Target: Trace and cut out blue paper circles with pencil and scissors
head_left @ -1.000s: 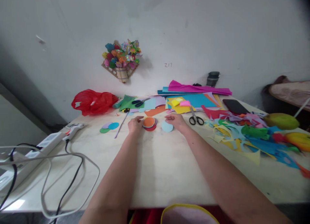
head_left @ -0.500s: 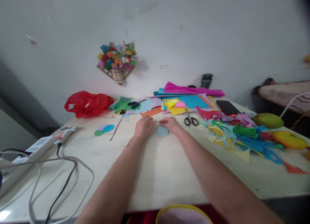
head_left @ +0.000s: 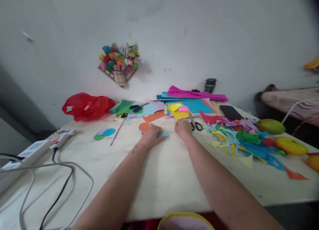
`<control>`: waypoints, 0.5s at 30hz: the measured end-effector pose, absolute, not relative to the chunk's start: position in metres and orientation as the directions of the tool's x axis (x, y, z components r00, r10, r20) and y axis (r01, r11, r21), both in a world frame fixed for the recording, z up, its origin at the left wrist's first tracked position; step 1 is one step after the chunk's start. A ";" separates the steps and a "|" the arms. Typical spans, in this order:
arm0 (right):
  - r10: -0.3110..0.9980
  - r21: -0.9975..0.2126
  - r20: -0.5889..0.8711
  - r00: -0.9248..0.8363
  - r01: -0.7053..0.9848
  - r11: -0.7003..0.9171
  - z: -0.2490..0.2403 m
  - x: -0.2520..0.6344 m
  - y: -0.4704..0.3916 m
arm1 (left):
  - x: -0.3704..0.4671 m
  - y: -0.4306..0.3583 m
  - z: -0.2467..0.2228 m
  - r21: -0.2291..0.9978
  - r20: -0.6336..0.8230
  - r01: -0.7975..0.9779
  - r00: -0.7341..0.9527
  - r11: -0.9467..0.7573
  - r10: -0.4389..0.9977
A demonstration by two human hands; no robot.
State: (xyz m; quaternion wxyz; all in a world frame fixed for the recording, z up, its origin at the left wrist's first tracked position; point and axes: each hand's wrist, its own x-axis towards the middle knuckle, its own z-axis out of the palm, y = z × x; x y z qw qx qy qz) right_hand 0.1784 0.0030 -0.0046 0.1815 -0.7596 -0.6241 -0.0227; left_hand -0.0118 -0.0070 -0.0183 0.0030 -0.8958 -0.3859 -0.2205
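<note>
My left hand (head_left: 151, 137) lies open and flat on the table, its thumb stretched across a light blue paper circle (head_left: 164, 134). Part of that circle is hidden under the hand. Just beyond the knuckles is an orange paper circle (head_left: 144, 126), with the edge of another pale piece beside it. My right hand (head_left: 183, 128) rests a little to the right, fingers curled closed; what they hold, if anything, is hidden. Close beside it are the black handles of a pair of scissors (head_left: 198, 126). Green, lilac and blue paper circles (head_left: 109, 132) overlap at the left, near a thin lilac strip (head_left: 117, 131).
Colored paper sheets (head_left: 201, 106) and a second pair of scissors (head_left: 136, 108) lie at the back. A red plastic bag (head_left: 87, 107) is back left, power strips (head_left: 32, 153) with cables left. Paper scraps (head_left: 259, 150), a phone (head_left: 230, 112) and fruit (head_left: 291, 146) occupy the right.
My left hand has flattened and spread its thumb over the light blue circle. The right hand has drawn away to the right. An orange circle now shows beside the left hand.
</note>
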 end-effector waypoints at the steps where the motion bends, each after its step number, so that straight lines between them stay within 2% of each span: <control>1: 0.944 -0.219 0.245 0.220 0.961 -0.167 -0.004 0.179 0.003 | -0.012 -0.007 -0.018 0.155 0.400 0.688 0.613 -0.709 0.682; 5: 0.959 -0.177 0.200 0.200 0.970 -0.166 -0.007 0.176 0.007 | -0.011 -0.009 -0.015 0.121 0.409 0.684 0.626 -0.719 0.665; 12: 0.955 -0.198 0.189 0.229 0.961 -0.191 -0.011 0.184 0.018 | -0.008 -0.012 -0.012 0.076 0.429 0.700 0.620 -0.710 0.657; 15: 0.967 -0.218 0.182 0.176 0.967 -0.135 -0.007 0.200 0.026 | -0.008 -0.010 -0.013 0.078 0.434 0.692 0.624 -0.718 0.650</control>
